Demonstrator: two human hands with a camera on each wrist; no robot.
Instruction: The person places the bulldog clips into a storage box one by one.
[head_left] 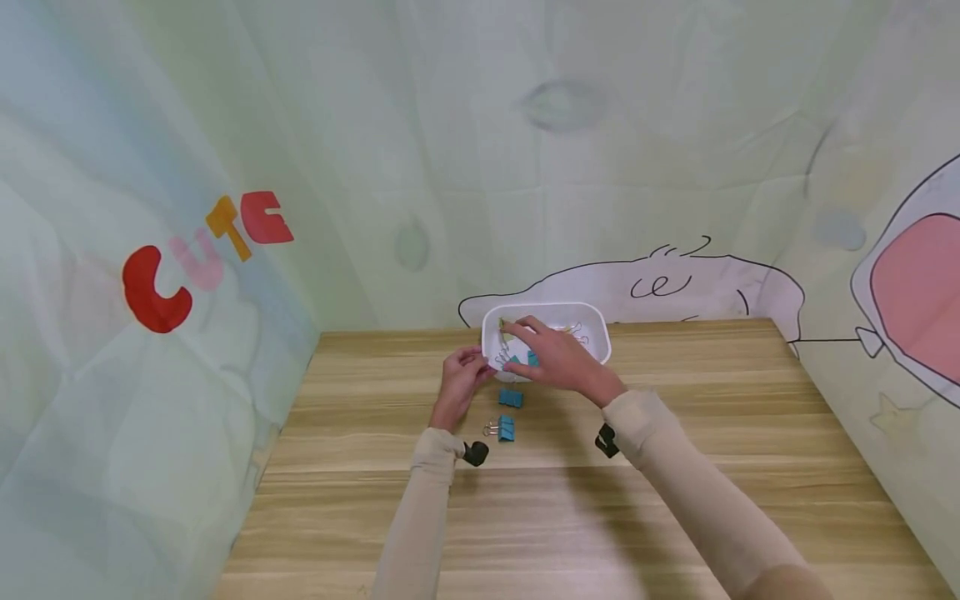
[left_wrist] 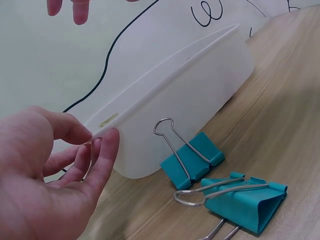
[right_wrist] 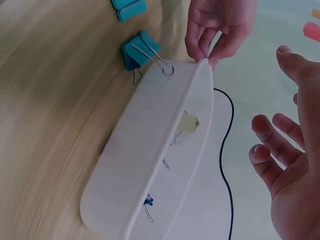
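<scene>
My left hand [head_left: 459, 382] pinches the left corner of a white plastic bin [left_wrist: 195, 87] by its rim, thumb and fingers meeting there in the left wrist view. Over the bin hovers my right hand [head_left: 553, 357], its fingers spread and nothing between them in the right wrist view [right_wrist: 295, 150]. Inside the bin lie several binder clips, among them a pale yellow one [right_wrist: 188, 123] and a small dark blue one [right_wrist: 149, 200]. Two teal binder clips are on the table before the bin: one [left_wrist: 192, 161] close against its wall, the other [left_wrist: 245, 204] nearer me.
The wood-grain table [head_left: 360, 517] carries the bin near its back edge. Behind it hangs a pale printed curtain [head_left: 420, 167], which also runs along the left and right sides. Both wrists wear a small black device, one [head_left: 476, 453] beside the left sleeve.
</scene>
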